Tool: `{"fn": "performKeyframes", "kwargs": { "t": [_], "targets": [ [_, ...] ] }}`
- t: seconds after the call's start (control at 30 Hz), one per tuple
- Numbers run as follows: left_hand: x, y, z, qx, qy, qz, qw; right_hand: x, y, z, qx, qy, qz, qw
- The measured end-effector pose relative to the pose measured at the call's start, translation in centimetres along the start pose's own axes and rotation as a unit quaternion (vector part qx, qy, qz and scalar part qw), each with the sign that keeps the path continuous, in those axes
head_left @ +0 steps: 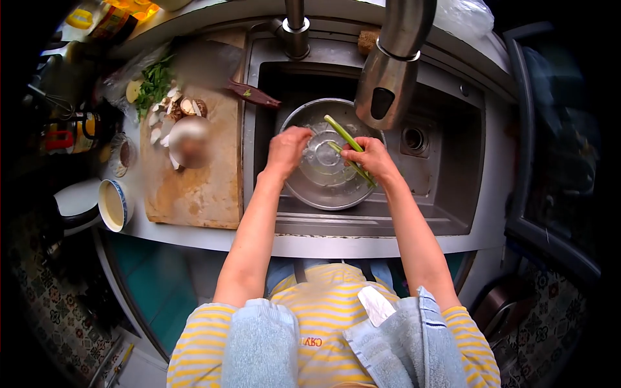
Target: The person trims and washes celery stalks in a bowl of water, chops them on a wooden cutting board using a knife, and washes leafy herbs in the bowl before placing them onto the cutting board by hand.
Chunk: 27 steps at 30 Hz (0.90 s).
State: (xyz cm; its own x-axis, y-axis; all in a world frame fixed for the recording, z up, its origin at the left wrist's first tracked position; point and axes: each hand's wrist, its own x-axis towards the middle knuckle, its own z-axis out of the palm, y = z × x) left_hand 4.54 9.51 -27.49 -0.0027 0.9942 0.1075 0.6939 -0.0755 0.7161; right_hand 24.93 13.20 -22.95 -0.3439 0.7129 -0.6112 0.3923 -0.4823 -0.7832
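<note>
My right hand [369,157] is closed around two green stalks [341,132] that look like celery. They slant over a round metal bowl [303,191] in the sink. At the bowl's left side is my left hand [289,150], its fingers curled together near the rim. Whether anything small is between those fingers is hidden. Water and a ringed, shiny bottom show inside the bowl. Above it hangs the metal faucet head [378,90].
Left of the sink [446,161], a wooden cutting board [194,207] holds sliced mushrooms [184,107] and green leaves [155,81]. A dark red handle [255,95] juts over the sink edge. A white bowl with a blue-patterned rim [115,205] stands at the counter's front left.
</note>
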Motion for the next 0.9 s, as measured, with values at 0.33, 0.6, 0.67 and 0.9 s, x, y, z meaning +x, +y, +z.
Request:
{"fn": "performKeyframes", "kwargs": {
  "t": [0.33,0.6,0.67,0.9],
  "targets": [
    [-1.2,3.9,3.1,-0.568,-0.065,-0.361,0.737,0.3,3.0,1.7,0.046,0.083,-0.064,0.993],
    [-1.4,2.3,2.0,-0.336,-0.162,-0.192,0.908,-0.5,2.0,-0.5,-0.129,0.084,-0.066,0.986],
    [-1.1,3.2,1.3,-0.164,-0.151,-0.103,0.969,-1.6,0.5,-0.6,-0.218,0.094,-0.063,0.969],
    [-1.1,2.7,2.4,0.036,-0.06,-0.019,0.997,-1.9,0.5,-1.3,-0.277,0.183,-0.078,0.94]
  ]
}}
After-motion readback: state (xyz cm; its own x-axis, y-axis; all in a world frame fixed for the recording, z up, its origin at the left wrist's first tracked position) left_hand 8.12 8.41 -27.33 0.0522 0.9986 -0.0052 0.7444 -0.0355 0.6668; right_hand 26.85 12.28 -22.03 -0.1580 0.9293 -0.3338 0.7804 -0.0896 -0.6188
